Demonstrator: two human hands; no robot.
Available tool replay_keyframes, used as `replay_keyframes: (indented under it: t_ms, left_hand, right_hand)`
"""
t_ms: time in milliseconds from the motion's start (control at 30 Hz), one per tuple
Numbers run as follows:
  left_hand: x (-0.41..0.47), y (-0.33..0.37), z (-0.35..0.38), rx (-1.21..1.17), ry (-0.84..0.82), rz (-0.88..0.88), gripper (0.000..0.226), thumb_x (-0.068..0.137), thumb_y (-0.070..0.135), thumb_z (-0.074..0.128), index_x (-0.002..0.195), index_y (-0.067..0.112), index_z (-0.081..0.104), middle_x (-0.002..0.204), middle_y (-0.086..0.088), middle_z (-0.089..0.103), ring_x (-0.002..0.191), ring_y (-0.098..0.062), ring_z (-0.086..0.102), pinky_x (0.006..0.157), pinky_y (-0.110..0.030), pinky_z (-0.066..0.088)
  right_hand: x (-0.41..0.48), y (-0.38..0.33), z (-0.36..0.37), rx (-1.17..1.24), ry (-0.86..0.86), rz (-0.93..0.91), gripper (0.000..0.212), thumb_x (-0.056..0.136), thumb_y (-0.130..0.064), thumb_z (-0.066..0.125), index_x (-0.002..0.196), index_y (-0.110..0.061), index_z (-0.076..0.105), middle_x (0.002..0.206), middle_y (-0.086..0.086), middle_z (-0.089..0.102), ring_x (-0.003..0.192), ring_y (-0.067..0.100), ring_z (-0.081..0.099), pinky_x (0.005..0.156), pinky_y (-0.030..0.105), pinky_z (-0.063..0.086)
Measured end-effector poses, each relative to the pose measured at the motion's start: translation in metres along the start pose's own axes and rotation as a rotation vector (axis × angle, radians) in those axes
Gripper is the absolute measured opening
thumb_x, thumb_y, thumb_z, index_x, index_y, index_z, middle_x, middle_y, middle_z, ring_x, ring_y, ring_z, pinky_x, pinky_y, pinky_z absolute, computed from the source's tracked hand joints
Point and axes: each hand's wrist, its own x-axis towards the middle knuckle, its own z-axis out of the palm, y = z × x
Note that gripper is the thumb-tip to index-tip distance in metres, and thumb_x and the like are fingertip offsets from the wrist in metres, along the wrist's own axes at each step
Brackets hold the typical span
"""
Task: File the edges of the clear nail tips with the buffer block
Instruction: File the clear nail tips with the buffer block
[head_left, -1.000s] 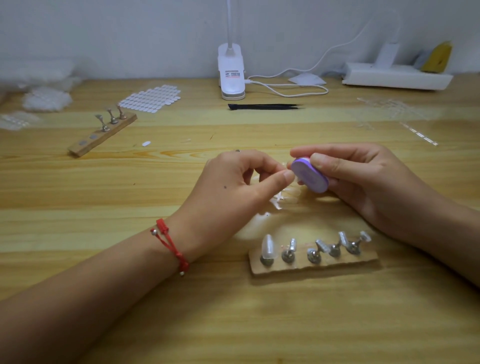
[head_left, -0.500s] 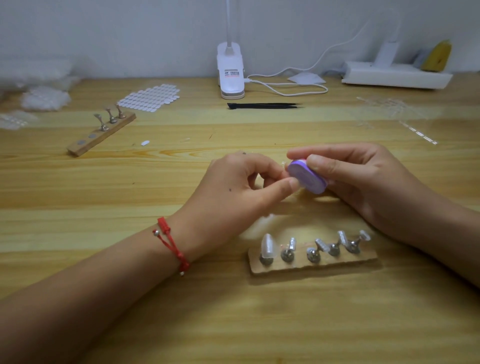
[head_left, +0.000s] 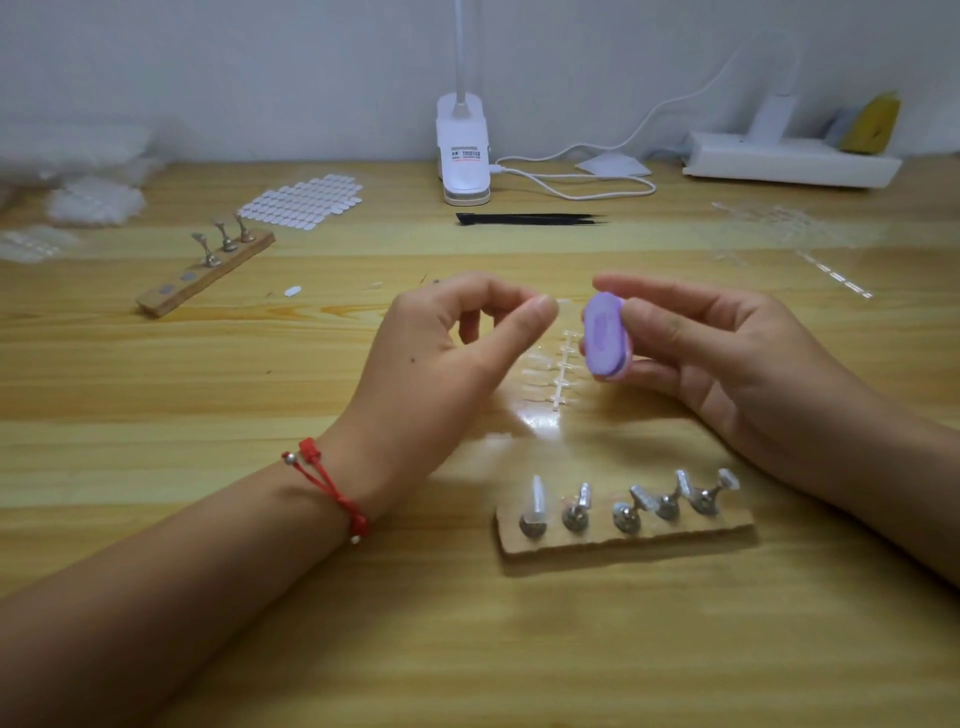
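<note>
Table (head_left: 156, 395): pale wood planks, glossy, grain running across the frame, with a broad bare stretch along the lower edge and lower left. Left hand (head_left: 447, 364) at centre, thumb and forefinger pinched tip to tip, other fingers curled. Cannot tell whether a clear tip sits in the pinch. Right hand (head_left: 727, 358) just right of it, grasping the buffer (head_left: 605, 335) between thumb and fingers: an oval purple block, matte, paler rim, held upright, a narrow gap from the left fingertips. Under that gap, flat on the table, a strip of nail tips (head_left: 558, 369): clear plastic on a thin runner, faint against the glare. Below centre, near the right forearm, a rough-edged wooden holder (head_left: 623, 538) with five small metal stands. The leftmost stand carries a mounted tip (head_left: 535, 499), clear and long. Red cord bracelet (head_left: 332, 488) on the left wrist. Upper left: second holder (head_left: 171, 293), angled, and a white sticker sheet (head_left: 301, 200). Top centre: white lamp base (head_left: 464, 150), black tweezers (head_left: 530, 219). Upper right: white box (head_left: 789, 163).
</note>
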Motion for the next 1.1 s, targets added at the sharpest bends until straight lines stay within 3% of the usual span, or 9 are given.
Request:
replay_keyframes:
  t_ms: [200,367,567,700,833,1100]
  left_hand:
    - [0.0004,-0.0005,0.0026,-0.001,-0.015,-0.022,0.01,0.085,0.023,0.068,0.076,0.026,0.068,0.056,0.019,0.048,0.054,0.001,0.036,0.056,-0.008,0.03]
    - [-0.0005,-0.0008,0.0035,0.021,-0.054,-0.015,0.008,0.085,0.024,0.068,0.077,0.025,0.068,0.071,0.009,0.057,0.062,-0.001,0.037,0.059,-0.009,0.031]
    - [-0.0009,-0.0003,0.0027,0.046,-0.075,-0.007,0.01,0.086,0.023,0.068,0.076,0.023,0.069,0.062,0.015,0.052,0.059,0.0,0.037,0.059,-0.009,0.031]
    - [-0.0009,0.0003,0.003,0.078,-0.079,0.004,0.01,0.084,0.029,0.069,0.075,0.025,0.067,0.069,0.005,0.057,0.066,-0.007,0.041,0.061,-0.011,0.032]
    - [-0.0017,0.0002,0.0032,0.123,-0.098,-0.005,0.011,0.077,0.036,0.058,0.07,0.029,0.063,0.068,0.013,0.054,0.067,-0.003,0.041,0.063,-0.008,0.03]
    - [-0.0018,0.0002,0.0027,0.122,-0.085,0.0,0.013,0.077,0.035,0.057,0.071,0.026,0.063,0.069,0.013,0.053,0.067,-0.003,0.042,0.063,-0.008,0.031]
  right_hand:
    - [-0.0025,0.0019,0.0001,-0.084,-0.04,0.004,0.029,0.067,-0.02,0.069,0.093,-0.011,0.077,0.089,0.008,0.076,0.079,0.015,0.07,0.067,0.023,0.057]
    - [-0.0029,0.0021,-0.0002,-0.095,-0.04,-0.001,0.028,0.067,-0.021,0.07,0.093,-0.012,0.078,0.09,0.01,0.076,0.078,0.017,0.071,0.067,0.024,0.057]
    - [-0.0022,0.0029,-0.001,-0.1,-0.022,-0.019,0.03,0.067,-0.024,0.071,0.095,-0.012,0.077,0.091,0.008,0.076,0.078,0.016,0.072,0.068,0.024,0.057]
    - [-0.0026,0.0035,-0.0017,-0.187,-0.057,-0.016,0.034,0.065,-0.033,0.075,0.096,-0.022,0.079,0.093,0.006,0.076,0.079,0.017,0.072,0.071,0.025,0.057]
    - [-0.002,0.0037,-0.0024,-0.178,-0.06,-0.026,0.034,0.066,-0.035,0.074,0.097,-0.023,0.078,0.094,0.005,0.076,0.08,0.014,0.072,0.071,0.022,0.056]
    - [-0.003,0.0046,-0.0011,-0.255,-0.045,-0.029,0.034,0.065,-0.039,0.075,0.097,-0.028,0.079,0.095,0.003,0.077,0.082,0.013,0.071,0.077,0.025,0.057]
